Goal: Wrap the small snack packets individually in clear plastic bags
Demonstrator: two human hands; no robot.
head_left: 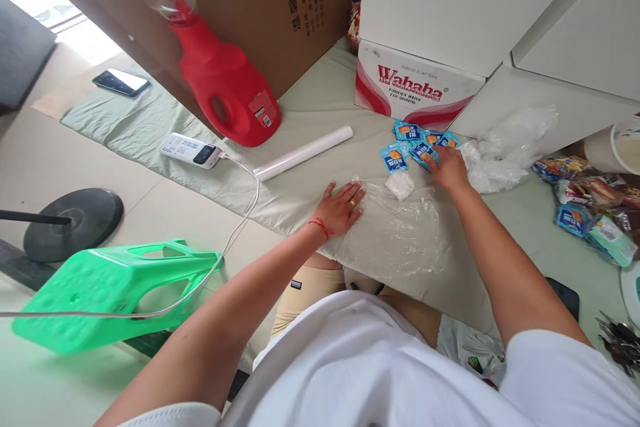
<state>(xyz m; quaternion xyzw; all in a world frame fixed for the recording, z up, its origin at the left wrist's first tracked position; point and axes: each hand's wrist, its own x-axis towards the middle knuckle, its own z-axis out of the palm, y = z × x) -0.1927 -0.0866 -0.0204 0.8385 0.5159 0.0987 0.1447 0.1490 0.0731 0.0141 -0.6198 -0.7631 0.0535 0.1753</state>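
Note:
My left hand [342,207] lies flat with fingers spread, at the left edge of a thin clear plastic sheet [400,233] on the cloth. My right hand [450,172] is at a pile of blue snack packets, its fingers closed on the edge of one blue snack packet [423,154]. Another blue packet [394,159] lies left of it. Just below the pile, at the sheet's upper edge, sits a small whitish bundle [400,185] that looks wrapped in plastic. My right fingertips are partly hidden.
A roll of clear film [305,152] lies left of the packets, near a red jug [230,87] and a white power bank [190,151] with a cable. Behind stands a Wahaha carton [415,87]. Crumpled plastic [505,153] and more snacks [595,193] are on the right.

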